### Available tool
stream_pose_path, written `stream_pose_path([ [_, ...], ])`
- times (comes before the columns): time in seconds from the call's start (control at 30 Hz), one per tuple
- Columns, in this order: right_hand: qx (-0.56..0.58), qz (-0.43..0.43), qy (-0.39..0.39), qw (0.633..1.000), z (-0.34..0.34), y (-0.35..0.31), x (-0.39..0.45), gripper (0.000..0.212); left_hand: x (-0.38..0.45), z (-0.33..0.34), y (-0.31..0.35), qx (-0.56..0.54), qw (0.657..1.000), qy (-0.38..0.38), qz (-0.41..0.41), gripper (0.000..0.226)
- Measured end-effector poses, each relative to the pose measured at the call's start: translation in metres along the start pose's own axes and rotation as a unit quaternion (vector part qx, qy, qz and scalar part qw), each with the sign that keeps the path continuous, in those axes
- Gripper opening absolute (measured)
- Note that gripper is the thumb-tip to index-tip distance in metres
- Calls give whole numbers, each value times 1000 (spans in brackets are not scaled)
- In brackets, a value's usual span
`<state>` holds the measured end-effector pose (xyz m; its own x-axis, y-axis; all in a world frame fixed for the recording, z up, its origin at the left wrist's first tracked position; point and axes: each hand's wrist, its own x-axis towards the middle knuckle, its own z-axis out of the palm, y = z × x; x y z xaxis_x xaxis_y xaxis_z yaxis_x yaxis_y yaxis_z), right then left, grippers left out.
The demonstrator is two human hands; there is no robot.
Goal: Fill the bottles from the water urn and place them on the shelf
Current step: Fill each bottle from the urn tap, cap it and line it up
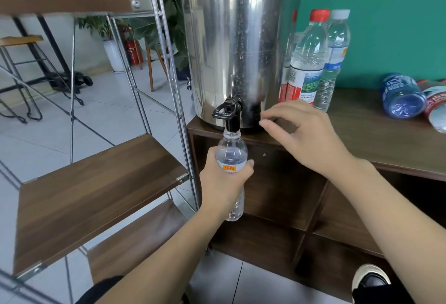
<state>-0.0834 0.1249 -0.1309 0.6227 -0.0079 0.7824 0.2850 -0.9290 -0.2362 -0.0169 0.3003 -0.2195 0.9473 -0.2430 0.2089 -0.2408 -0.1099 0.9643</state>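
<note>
Clear plastic, with a small orange and white label: the uncapped bottle (231, 159) I hold has its mouth right under the black spout of the tall stainless-steel water urn (231, 38), which stands at the near left corner of the dark wooden cabinet top (376, 134). My left hand (223, 180) wraps its fingers and thumb round the bottle's middle. My right hand (304, 134) hovers just right of the black tap lever (225, 110), fingers loosely bent, holding nothing. I judge the step is best done by keeping the mouth centred and upright under the spout while working the lever. Right of the urn stand three capped bottles (311, 60), two with red caps and one with a white cap; farther right two bottles (405, 96) lie on their sides. Left of me the wood-and-metal shelf rack (96, 183) waits, nothing blocking it.
</note>
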Motion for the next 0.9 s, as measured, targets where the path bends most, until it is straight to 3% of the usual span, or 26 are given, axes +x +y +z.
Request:
stream_pose_path([
  [0.17,-27,118,-39,992,-10,36,-19,29,-2,4,3,9,1000,11,-11,43],
  [0.37,-31,170,-114,978,-22,53,-31,45,-3,8,5,0,1000,26,-13,41],
  [0.6,-31,188,-138,972,-25,58,-38,55,-4,12,7,-4,999,37,-8,42],
  [0.9,-62,191,-146,969,-22,54,-36,45,-2,8,8,-6,1000,31,5,43],
])
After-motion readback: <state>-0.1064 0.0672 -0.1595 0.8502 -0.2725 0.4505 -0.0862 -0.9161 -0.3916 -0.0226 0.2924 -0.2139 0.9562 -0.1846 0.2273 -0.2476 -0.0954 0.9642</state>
